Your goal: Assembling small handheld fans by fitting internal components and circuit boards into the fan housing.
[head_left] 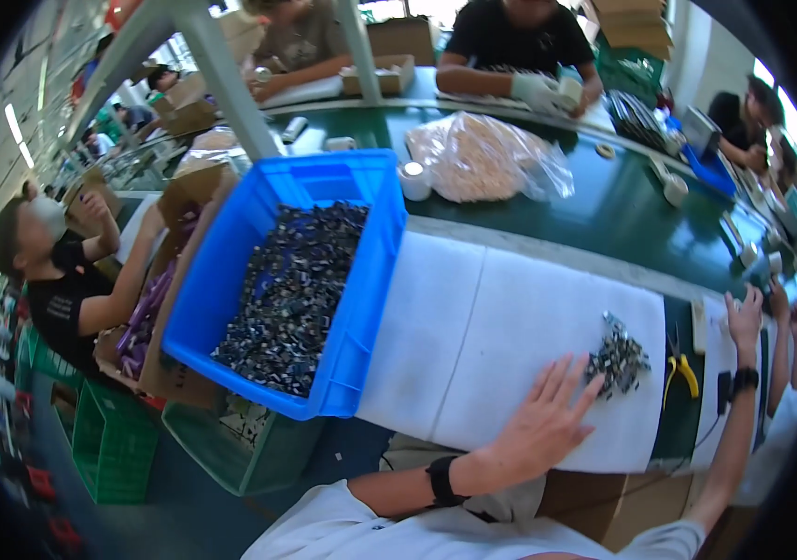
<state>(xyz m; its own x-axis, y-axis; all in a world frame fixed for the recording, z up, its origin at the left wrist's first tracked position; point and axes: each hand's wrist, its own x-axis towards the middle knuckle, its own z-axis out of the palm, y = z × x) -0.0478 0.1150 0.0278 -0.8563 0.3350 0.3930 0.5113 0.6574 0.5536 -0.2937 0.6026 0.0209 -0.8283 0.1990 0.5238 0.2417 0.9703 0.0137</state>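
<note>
My left hand (548, 420) lies flat on a white mat (492, 327), palm down with fingers spread; a black band is on its wrist. Its fingertips almost touch a small pile of dark metal-and-black parts (618, 359). My right hand (746, 317) is lifted over the mat's right end, fingers apart and holding nothing, with a black watch on the wrist. Yellow-handled pliers (683, 369) lie between the pile and that arm.
A blue crate (375, 280) full of the same dark parts hangs over the mat's left end. On the green table (622, 205) behind are a clear bag of pale pieces (482, 154) and a white roll (414, 180). Other people work all around, and green crates (114, 443) stand on the floor.
</note>
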